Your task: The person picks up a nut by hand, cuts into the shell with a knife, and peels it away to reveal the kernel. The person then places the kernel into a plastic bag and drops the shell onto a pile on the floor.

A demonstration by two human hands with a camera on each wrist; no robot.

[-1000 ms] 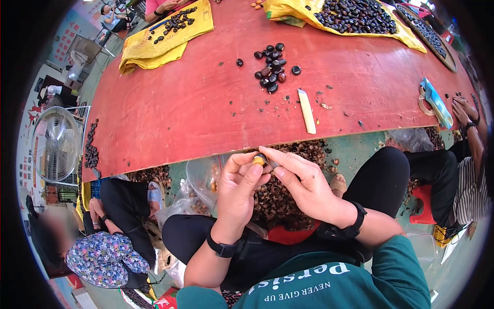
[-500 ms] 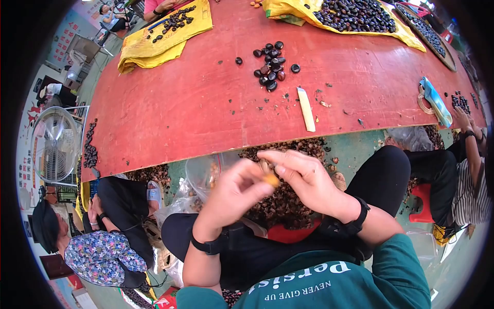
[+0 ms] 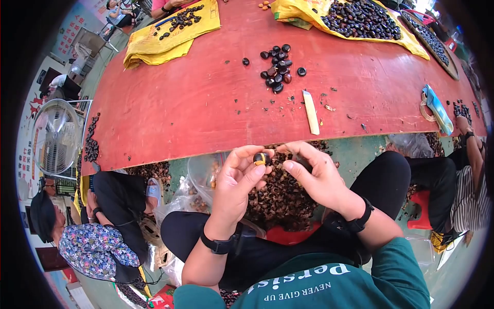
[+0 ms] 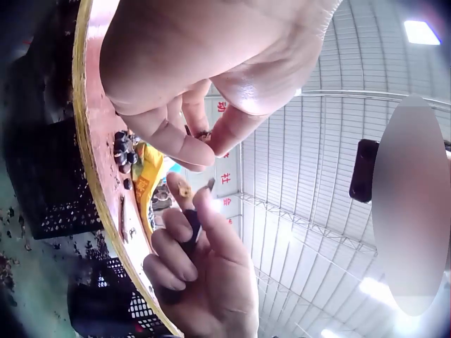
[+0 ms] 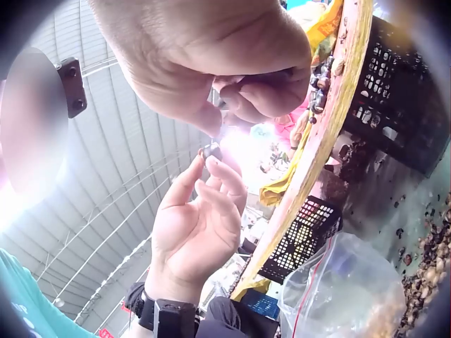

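In the head view my left hand (image 3: 232, 180) pinches a dark, shiny nut (image 3: 260, 158) between thumb and fingertips. A yellow band runs across the nut where its dark skin is off. My right hand (image 3: 325, 181) is just to the right, a small gap from the nut. In the left wrist view the right hand's fingers curl round the dark handle of a small knife (image 4: 192, 236), its tip showing past the thumb. Below both hands lies a heap of brown shells (image 3: 280, 203).
The red table (image 3: 180, 113) has its edge just beyond the hands. On it are a pile of dark nuts (image 3: 278, 67), a pale yellow strip (image 3: 311, 112) and yellow sacks (image 3: 170, 36). A clear plastic bag (image 3: 200, 177) is left of the shells. Other people sit at both sides.
My left hand has swung from a blurred, tilted pose back up, showing the nut's yellow band. The right hand has drawn slightly away to the right, widening the gap between them.
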